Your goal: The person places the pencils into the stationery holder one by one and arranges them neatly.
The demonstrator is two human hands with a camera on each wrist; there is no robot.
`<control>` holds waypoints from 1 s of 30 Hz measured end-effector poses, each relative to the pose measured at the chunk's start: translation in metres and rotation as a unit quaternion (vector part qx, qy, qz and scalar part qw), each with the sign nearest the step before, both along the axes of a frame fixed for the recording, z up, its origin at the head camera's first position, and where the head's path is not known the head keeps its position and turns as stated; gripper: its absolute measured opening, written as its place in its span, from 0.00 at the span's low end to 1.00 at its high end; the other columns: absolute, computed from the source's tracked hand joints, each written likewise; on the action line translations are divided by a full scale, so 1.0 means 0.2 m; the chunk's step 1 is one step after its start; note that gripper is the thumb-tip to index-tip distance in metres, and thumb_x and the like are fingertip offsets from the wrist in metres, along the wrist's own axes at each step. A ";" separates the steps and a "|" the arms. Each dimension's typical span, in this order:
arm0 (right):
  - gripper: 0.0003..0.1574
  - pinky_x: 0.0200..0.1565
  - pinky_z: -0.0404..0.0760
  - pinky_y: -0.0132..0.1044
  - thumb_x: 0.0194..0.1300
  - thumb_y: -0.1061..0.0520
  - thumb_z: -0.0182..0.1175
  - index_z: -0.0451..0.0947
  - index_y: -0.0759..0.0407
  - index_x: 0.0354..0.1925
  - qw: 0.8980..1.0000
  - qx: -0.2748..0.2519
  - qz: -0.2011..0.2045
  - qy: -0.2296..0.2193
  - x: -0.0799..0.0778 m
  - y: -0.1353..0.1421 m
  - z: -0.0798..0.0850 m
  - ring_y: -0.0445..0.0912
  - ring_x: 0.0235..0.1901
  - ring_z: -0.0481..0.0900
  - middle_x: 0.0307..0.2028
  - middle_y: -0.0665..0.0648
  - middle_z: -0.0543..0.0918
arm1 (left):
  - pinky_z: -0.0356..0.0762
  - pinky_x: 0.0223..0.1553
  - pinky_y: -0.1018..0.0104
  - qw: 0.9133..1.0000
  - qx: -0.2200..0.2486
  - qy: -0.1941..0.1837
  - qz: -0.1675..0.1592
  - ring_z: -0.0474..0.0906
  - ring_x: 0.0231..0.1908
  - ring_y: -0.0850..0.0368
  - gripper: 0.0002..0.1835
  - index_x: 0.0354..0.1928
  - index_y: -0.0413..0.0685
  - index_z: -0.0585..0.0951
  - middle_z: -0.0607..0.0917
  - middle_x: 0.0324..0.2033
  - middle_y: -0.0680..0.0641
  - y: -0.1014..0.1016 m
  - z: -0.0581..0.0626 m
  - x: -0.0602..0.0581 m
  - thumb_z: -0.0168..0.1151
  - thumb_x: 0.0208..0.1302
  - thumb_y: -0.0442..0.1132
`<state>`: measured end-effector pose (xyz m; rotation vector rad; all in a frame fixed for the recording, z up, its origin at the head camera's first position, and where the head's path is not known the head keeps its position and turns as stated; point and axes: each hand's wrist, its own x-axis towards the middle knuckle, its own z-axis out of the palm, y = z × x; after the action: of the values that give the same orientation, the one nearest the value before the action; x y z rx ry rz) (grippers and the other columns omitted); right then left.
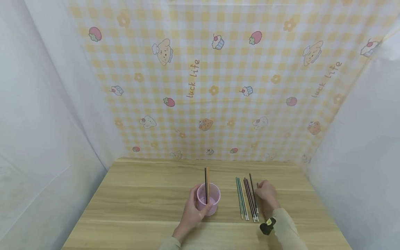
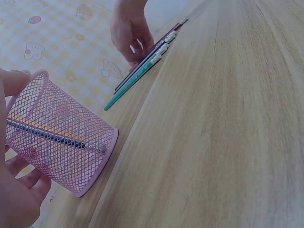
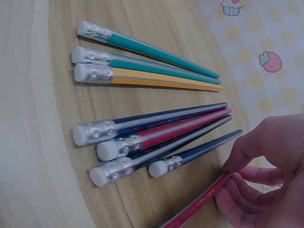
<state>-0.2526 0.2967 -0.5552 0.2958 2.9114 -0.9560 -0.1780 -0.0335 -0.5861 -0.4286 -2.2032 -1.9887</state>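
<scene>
Pencils (image 3: 185, 126), ten; cup (image 2: 61, 156), one.

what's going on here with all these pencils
A person is handling pencils at a wooden table. Their left hand holds a pink mesh cup with a dark pencil and a yellow pencil standing in it. Their right hand pinches a red pencil. Seven more pencils lie on the table between the cup and that hand, eraser ends toward the person.
</scene>
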 end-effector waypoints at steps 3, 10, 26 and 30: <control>0.20 0.39 0.86 0.47 0.59 0.62 0.64 0.74 0.75 0.46 1.000 -0.016 0.007 -0.010 0.00 0.01 0.02 0.58 0.40 0.81 0.42 0.70 0.83 | 0.65 0.74 0.49 1.000 0.001 -0.002 -0.001 0.70 0.69 0.40 0.46 0.73 0.42 0.61 0.73 0.68 0.38 0.00 0.00 0.00 0.76 0.56 0.39; 0.21 0.32 0.85 0.39 0.62 0.61 0.61 0.74 0.75 0.49 1.000 -0.018 0.005 -0.012 -0.02 0.04 0.04 0.55 0.37 0.81 0.44 0.71 0.83 | 0.65 0.74 0.48 1.000 0.001 -0.002 0.000 0.70 0.69 0.40 0.46 0.73 0.42 0.62 0.73 0.68 0.38 0.00 0.00 0.00 0.76 0.55 0.38; 0.26 0.35 0.87 0.44 0.63 0.58 0.62 0.72 0.73 0.54 0.997 -0.051 -0.002 0.059 -0.05 -0.01 0.23 0.60 0.40 0.84 0.46 0.75 0.83 | 0.65 0.73 0.45 1.000 -0.008 0.004 0.001 0.70 0.68 0.37 0.45 0.73 0.40 0.61 0.73 0.68 0.36 -0.01 0.00 0.01 0.76 0.57 0.39; 0.25 0.36 0.88 0.46 0.63 0.57 0.63 0.71 0.71 0.53 0.995 -0.042 0.010 0.087 -0.06 -0.04 0.29 0.61 0.40 0.84 0.46 0.74 0.83 | 0.65 0.73 0.45 1.000 -0.007 0.005 0.003 0.70 0.68 0.37 0.45 0.73 0.41 0.62 0.73 0.68 0.37 0.00 0.00 0.01 0.76 0.57 0.39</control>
<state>-0.2639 0.2889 -0.4965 0.1885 3.0102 -1.1516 -0.1768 -0.0345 -0.5857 -0.4333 -2.2115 -1.9645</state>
